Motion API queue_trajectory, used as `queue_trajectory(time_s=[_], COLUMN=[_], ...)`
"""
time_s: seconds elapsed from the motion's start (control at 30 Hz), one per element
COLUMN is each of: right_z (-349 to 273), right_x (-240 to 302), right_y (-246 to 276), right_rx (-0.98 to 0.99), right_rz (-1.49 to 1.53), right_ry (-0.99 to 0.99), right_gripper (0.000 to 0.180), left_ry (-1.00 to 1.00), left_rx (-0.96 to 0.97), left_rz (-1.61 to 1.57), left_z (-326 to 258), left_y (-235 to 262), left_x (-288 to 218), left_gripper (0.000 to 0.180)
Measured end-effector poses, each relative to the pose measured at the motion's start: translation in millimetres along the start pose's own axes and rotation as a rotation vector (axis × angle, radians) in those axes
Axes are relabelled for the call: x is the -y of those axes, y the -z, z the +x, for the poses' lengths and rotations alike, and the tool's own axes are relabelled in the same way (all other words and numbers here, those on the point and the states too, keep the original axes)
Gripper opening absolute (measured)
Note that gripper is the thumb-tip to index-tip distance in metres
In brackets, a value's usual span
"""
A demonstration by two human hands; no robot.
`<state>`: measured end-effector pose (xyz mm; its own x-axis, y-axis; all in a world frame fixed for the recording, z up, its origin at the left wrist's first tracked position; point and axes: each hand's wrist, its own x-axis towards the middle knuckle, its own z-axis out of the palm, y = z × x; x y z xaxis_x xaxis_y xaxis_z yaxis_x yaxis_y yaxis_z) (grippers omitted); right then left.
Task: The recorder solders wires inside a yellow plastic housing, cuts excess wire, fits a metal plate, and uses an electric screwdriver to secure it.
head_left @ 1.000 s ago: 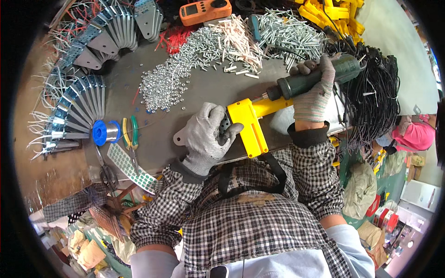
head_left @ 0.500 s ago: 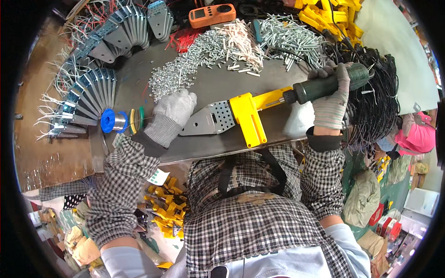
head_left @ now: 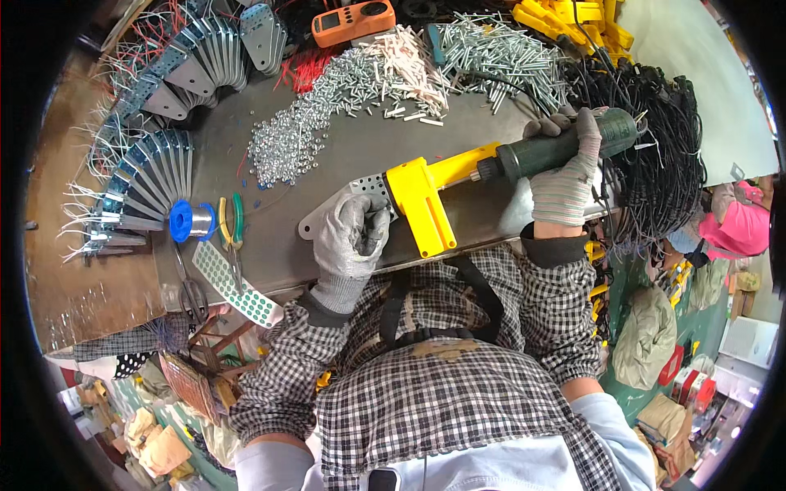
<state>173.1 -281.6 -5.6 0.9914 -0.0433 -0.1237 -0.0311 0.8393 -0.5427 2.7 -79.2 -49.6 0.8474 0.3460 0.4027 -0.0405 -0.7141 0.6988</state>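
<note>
My left hand (head_left: 352,237), in a grey glove, is over a perforated grey metal plate (head_left: 322,214). Its thumb and fingers are curled together in a pinch, and whatever they hold is hidden. The plate's right end meets a yellow plastic housing (head_left: 422,209) with a long arm reaching right. My right hand (head_left: 565,184), also gloved, is wrapped around a dark green electric screwdriver (head_left: 524,155). The tool lies almost level, its bit pointing left at the housing. A heap of small shiny nuts (head_left: 282,147) lies beyond my left hand.
Behind are long screws (head_left: 499,57), pale pink pins (head_left: 401,61) and an orange meter (head_left: 352,23). Fanned metal plates with wires (head_left: 160,168), a blue solder spool (head_left: 192,221), pliers (head_left: 237,221) and a sticker sheet (head_left: 233,282) are left. Black cables (head_left: 659,172) hang right.
My left hand has come from beside the nuts toward me and right, onto the plate, uncovering the sticker sheet. The whole view has shifted slightly; the screwdriver stays at the housing.
</note>
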Motion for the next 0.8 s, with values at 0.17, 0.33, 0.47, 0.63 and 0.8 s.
queue_trajectory(time_s=[0.17,0.33,0.47,0.63,0.8], right_z=[5.8,0.3,3.4,1.8,0.4], right_x=[-0.9,-3.2,-2.1,-4.3,-8.3], right_y=[6.8,2.2,3.9,3.8,2.4], right_rx=[0.03,0.015,-0.031,-0.052,-0.045], right_rz=[0.022,0.015,0.024,0.039,0.019], right_ry=[-0.016,-0.01,-0.007,-0.036,-0.017], right_gripper=[0.024,0.023,0.022,0.02,0.021], left_ry=[-0.076,-0.09,-0.008,-0.008,0.001], left_rx=[-0.046,-0.069,-0.02,-0.012,-0.003], left_rz=[0.123,0.114,0.053,0.051,0.026], left_z=[-4.3,-7.2,-5.3,-3.2,-2.2], left_y=[-6.0,-7.7,-5.9,-4.9,-5.0], left_x=[8.2,12.0,5.3,5.5,6.1], left_gripper=[0.015,0.014,0.015,0.014,0.015])
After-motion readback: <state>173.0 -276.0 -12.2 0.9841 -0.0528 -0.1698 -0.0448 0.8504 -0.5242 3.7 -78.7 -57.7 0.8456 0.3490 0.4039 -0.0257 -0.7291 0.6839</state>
